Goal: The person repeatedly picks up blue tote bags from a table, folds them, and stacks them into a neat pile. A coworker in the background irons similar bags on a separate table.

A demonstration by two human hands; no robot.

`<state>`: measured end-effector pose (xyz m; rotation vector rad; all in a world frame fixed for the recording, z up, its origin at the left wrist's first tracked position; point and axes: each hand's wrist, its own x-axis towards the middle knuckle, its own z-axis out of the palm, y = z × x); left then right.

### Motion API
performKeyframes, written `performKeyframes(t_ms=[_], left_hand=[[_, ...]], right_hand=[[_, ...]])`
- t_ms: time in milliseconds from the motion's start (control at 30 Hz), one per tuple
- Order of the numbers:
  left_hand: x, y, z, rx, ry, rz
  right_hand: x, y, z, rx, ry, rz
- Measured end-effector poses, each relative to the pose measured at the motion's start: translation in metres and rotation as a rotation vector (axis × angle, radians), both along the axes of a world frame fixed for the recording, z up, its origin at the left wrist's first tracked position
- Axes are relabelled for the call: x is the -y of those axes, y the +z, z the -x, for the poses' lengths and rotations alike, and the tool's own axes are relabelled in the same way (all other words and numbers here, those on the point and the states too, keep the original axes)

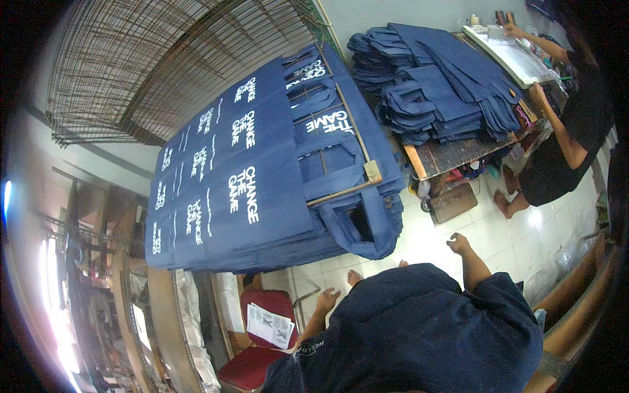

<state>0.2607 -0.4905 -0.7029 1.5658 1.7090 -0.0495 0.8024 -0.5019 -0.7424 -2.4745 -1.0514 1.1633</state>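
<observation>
Navy cloth bundle [419,327] between left hand [325,300], right hand [458,244].

You have two bare hands in view, your left hand [325,300] and your right hand [458,243], both open and holding nothing. One other person [557,150] works at the far table. You face two heaps of navy bags: one printed stack [242,183] and one plain pile [432,85]. One red chair [259,354] carries one paper sheet [270,325].

Red chair [259,357] with papers [270,325]; folded bag pile [432,92] on bench [452,156].
</observation>
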Motion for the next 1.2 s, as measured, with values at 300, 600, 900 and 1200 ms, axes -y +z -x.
performKeyframes(t_ms=[300,600,900,1200], left_hand=[[0.073,-0.096,0.079,0.119,0.302,0.217],[0.063,-0.088,0.061,0.103,0.23,0.091],[0.046,-0.02,0.032,0.089,0.169,0.073],[0.059,-0.079,0.097,-0.012,0.116,0.143]], right_hand=[[0.022,-0.016,-0.018,-0.021,-0.056,0.023],[-0.004,-0.001,-0.005,0.042,0.058,-0.033],[-0.015,0.006,0.001,0.009,0.063,-0.033],[0.014,-0.03,-0.006,-0.018,0.007,-0.046]])
